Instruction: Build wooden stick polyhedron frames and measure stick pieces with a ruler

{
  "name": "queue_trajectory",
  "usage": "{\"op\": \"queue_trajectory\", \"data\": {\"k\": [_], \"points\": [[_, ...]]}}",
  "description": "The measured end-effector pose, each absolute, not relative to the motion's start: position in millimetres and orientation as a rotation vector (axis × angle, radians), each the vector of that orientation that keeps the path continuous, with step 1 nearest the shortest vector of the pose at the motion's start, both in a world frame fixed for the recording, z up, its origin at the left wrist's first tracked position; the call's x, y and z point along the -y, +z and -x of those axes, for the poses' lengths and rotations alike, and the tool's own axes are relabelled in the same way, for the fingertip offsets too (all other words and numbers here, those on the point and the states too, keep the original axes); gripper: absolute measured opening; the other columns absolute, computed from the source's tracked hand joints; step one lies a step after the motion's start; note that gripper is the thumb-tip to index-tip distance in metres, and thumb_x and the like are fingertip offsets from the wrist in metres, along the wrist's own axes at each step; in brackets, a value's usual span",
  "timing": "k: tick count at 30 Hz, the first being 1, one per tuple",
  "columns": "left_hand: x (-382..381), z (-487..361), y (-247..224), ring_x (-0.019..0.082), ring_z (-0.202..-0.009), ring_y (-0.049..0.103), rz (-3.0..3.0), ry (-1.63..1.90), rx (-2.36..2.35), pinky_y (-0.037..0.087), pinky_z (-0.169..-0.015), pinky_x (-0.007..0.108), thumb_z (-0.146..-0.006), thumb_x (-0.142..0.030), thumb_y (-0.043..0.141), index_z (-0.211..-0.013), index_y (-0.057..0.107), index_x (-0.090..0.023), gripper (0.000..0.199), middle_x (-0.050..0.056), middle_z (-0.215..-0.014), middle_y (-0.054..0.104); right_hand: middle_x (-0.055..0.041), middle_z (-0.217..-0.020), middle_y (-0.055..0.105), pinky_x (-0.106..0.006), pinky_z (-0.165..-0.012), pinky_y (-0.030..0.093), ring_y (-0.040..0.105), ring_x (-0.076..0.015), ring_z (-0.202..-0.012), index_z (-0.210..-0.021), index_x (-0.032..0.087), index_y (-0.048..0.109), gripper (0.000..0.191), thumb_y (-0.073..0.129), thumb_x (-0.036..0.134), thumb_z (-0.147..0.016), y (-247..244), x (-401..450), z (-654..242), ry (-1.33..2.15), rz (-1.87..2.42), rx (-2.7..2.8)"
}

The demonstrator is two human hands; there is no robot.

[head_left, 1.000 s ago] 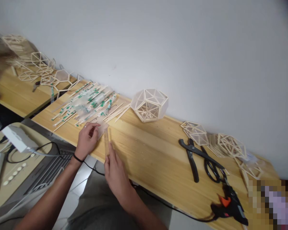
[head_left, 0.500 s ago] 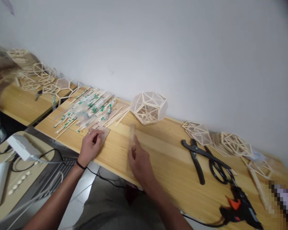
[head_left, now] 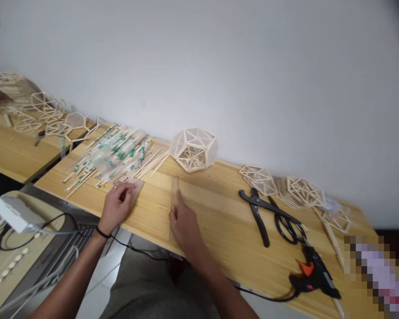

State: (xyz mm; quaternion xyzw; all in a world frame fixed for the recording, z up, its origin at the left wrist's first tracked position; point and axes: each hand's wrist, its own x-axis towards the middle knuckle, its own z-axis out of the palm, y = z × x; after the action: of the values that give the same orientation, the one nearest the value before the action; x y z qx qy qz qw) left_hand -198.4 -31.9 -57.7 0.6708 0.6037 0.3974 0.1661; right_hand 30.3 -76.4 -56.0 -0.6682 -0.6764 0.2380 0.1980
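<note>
My left hand [head_left: 117,204] has its fingers curled at a thin pale sheet [head_left: 137,191] near the table's front edge. My right hand [head_left: 183,221] rests on a clear ruler [head_left: 175,184], the index finger pointing along it and the other fingers bent; part of the ruler is hidden under the hand. Beyond the hands, near the wall, stands a polyhedron of wooden sticks and translucent panels [head_left: 194,149]. Thin wooden sticks [head_left: 153,163] lie to its left.
Wrapped sticks with green marks [head_left: 116,150] cover the left part. At right lie pliers [head_left: 261,219], scissors [head_left: 286,228], a glue gun [head_left: 315,272] with a cable, and stick frames [head_left: 306,191]. A white box [head_left: 16,215] and cables are at lower left.
The whole view has shifted, so the things on the table appear farther left. Both hands keep about the same places beside the sheet and the ruler.
</note>
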Motion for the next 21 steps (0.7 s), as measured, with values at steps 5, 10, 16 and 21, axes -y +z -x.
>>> {"op": "queue_trajectory", "data": {"k": [5, 10, 16, 21], "points": [[32, 198, -58, 0.015, -0.058, 0.054, -1.900, 1.112, -1.703, 0.044, -0.062, 0.028, -0.090, -0.028, 0.051, -0.095, 0.076, -0.019, 0.027, 0.000, -0.073, 0.063, -0.0229, -0.110, 0.078, -0.036, -0.077, 0.058, 0.074, -0.0283, -0.089, -0.161, 0.000, 0.035, 0.067, 0.040, 0.014, -0.096, -46, 68, -5, 0.652, 1.794, 1.944], [32, 198, -58, 0.015, -0.059, 0.055, -1.906, 1.085, -1.699, 0.044, -0.061, 0.027, -0.089, -0.028, 0.051, -0.093, 0.077, -0.018, 0.029, 0.001, -0.074, 0.065, -0.0211, -0.104, 0.079, -0.033, -0.075, 0.056, 0.074, -0.0268, -0.087, -0.161, -0.001, 0.034, 0.068, 0.045, 0.010, -0.095, -38, 39, 21, 0.711, 1.869, 1.939], [32, 199, -57, 0.016, -0.063, 0.057, -1.908, 1.076, -1.688, 0.044, -0.064, 0.027, -0.088, -0.030, 0.051, -0.093, 0.078, -0.017, 0.030, 0.001, -0.073, 0.065, -0.0185, -0.099, 0.080, -0.032, -0.076, 0.054, 0.074, -0.0258, -0.085, -0.163, 0.001, 0.035, 0.071, 0.049, 0.009, -0.094, -40, 46, 0, 0.696, 1.974, 1.874], [32, 200, -57, 0.016, -0.066, 0.060, -1.910, 1.066, -1.676, 0.045, -0.066, 0.028, -0.088, -0.030, 0.051, -0.093, 0.078, -0.017, 0.031, 0.002, -0.076, 0.068, -0.0132, -0.085, 0.079, -0.032, -0.072, 0.053, 0.072, -0.0241, -0.075, -0.160, 0.002, 0.042, 0.068, 0.049, 0.013, -0.093, -51, 82, -31, 0.686, 2.029, 1.775]]}}
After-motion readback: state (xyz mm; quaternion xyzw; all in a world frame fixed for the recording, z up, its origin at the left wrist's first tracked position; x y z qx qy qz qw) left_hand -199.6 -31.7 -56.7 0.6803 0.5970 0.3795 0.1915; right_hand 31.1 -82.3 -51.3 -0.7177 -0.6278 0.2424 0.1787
